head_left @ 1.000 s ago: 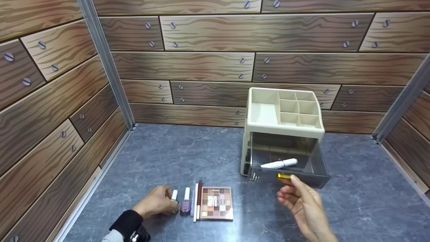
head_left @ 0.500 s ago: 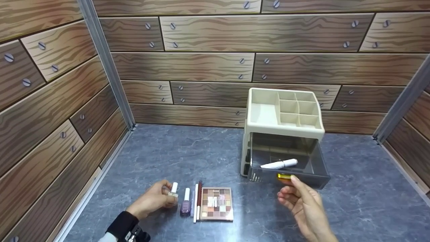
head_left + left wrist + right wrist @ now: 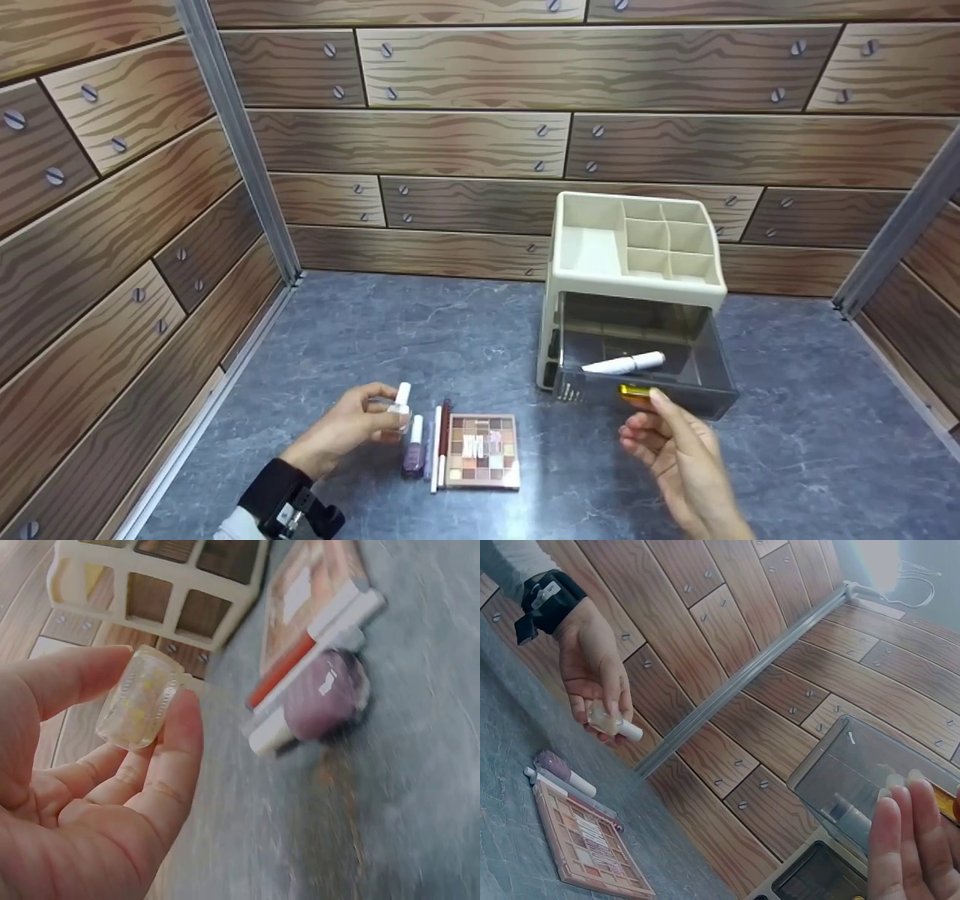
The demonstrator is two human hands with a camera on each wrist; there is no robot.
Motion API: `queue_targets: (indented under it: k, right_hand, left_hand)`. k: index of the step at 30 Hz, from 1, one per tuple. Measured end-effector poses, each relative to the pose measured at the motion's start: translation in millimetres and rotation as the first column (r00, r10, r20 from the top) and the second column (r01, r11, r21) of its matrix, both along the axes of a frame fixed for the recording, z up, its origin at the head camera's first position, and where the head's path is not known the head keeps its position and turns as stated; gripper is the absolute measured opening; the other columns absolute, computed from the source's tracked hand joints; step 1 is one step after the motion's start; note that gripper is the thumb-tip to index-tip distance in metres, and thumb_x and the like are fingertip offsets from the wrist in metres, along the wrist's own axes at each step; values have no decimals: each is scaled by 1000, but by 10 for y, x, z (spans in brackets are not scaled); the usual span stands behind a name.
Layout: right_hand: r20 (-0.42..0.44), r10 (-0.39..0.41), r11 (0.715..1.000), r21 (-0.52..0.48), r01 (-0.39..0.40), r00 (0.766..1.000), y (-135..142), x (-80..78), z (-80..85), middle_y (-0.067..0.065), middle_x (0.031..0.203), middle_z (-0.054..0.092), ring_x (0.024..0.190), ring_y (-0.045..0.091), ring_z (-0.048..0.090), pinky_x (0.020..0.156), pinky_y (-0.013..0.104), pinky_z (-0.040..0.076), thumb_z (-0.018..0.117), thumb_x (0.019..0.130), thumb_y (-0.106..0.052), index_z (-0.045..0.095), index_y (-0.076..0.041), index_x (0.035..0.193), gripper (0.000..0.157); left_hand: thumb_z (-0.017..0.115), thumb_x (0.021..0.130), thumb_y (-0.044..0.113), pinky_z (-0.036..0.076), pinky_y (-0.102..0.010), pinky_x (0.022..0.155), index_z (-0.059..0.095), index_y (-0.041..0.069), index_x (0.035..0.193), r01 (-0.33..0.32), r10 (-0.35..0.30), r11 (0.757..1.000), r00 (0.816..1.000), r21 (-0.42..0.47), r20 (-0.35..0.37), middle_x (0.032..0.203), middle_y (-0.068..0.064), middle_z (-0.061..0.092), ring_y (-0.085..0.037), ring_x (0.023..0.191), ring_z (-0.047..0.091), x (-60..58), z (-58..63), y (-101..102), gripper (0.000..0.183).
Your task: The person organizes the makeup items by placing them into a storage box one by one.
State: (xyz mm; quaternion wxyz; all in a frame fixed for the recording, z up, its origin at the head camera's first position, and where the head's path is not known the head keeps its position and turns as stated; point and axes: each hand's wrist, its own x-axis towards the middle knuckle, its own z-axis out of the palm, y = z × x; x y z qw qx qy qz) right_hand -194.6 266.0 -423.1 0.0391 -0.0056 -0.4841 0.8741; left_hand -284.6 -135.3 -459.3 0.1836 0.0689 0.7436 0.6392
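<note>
My left hand (image 3: 345, 424) pinches a clear nail polish bottle (image 3: 141, 699) with a white cap, raised off the table. Just right of it, a purple nail polish bottle (image 3: 413, 454) stands on the table in the head view. Beside that lie slim pencil-like sticks (image 3: 436, 450), one white and one dark red, against an eyeshadow palette (image 3: 481, 474). With thumb and fingers, my right hand (image 3: 690, 457) holds the gold handle (image 3: 634, 391) of a pulled-out smoky drawer (image 3: 705, 400). A white tube (image 3: 624, 364) lies inside that drawer.
The cream organizer (image 3: 637, 283) stands at the back right, with open compartments on top. Wood-patterned walls (image 3: 450, 139) enclose the grey marbled table (image 3: 360, 322) at the back and sides.
My left hand has lifted the clear nail polish bottle off the table and brought it up and slightly right. My right hand stays on the drawer handle, and the drawer has not moved.
</note>
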Motion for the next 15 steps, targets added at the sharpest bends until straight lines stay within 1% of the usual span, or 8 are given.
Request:
queue_targets:
  k: [3,7,10,15]
  right_hand:
    - [1,4,1000,2,-4,1000,5,2,5,1,73,69,69,15,69,66,27,58,49,100,-24,71,-9,90,28]
    - [-5,8,1000,0,-8,1000,7,1,8,2,73,70,69,15,69,66,27,58,49,100,-23,71,-9,90,28]
    - [-7,14,1000,-5,-14,1000,9,1,9,2,74,70,69,15,69,66,27,58,49,100,-23,71,-9,91,28]
    - [19,-11,1000,23,11,1000,0,-2,3,1,73,69,69,15,69,66,26,58,52,99,-26,71,-8,92,27]
  left_hand:
    - [66,86,11,54,-40,86,48,-7,125,14,-14,999,1000,53,-1,111,-22,62,-29,95,64,-7,37,42,48]
    - [59,89,6,53,-40,90,45,-10,129,57,-57,990,998,129,-8,117,-26,56,-32,100,62,-9,98,110,45]
    - [59,90,5,52,-41,91,45,-9,129,74,-73,984,997,163,-8,118,-27,55,-33,102,61,-8,160,177,44]
    - [61,89,7,53,-39,90,47,-8,126,96,-94,976,995,196,-20,116,-25,58,-34,102,61,-25,280,307,42]
